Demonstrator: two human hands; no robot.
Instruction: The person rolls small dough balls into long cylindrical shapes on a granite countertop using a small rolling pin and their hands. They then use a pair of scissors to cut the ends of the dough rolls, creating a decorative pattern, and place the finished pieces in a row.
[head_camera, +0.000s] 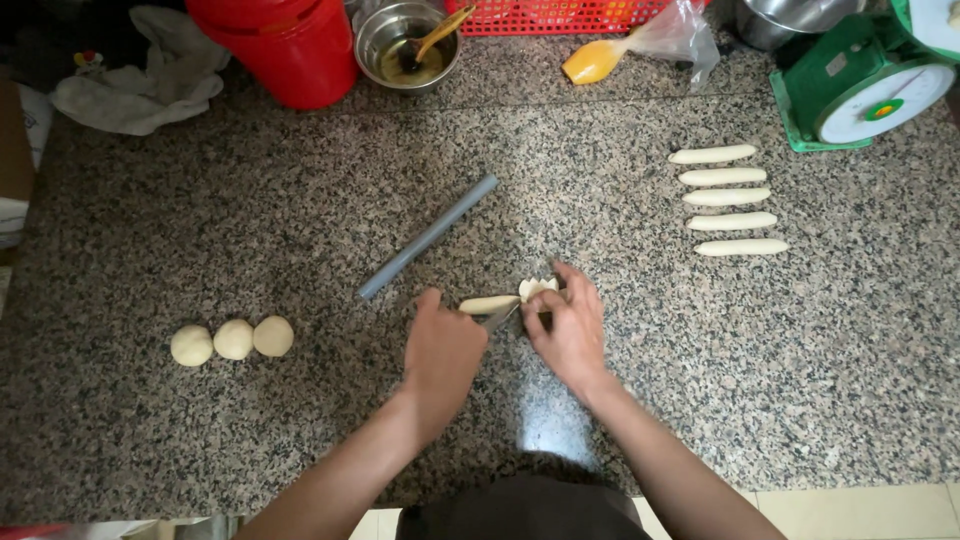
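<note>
Rolling the thin dough piece (500, 302) up on the speckled granite counter (300, 230), we work just below the lower end of the grey rolling pin (428, 237). Our left hand (440, 352) presses its curled fingers on the flat end; our right hand (572, 325) pinches the coiled end between thumb and fingertips. Even pressure should keep the roll tight, we judge. Above the pin, a steel bowl (405, 45) holds oil and a spoon. Right of the pin lie five finished dough rolls (730, 199); to its left, three dough balls (232, 340).
</note>
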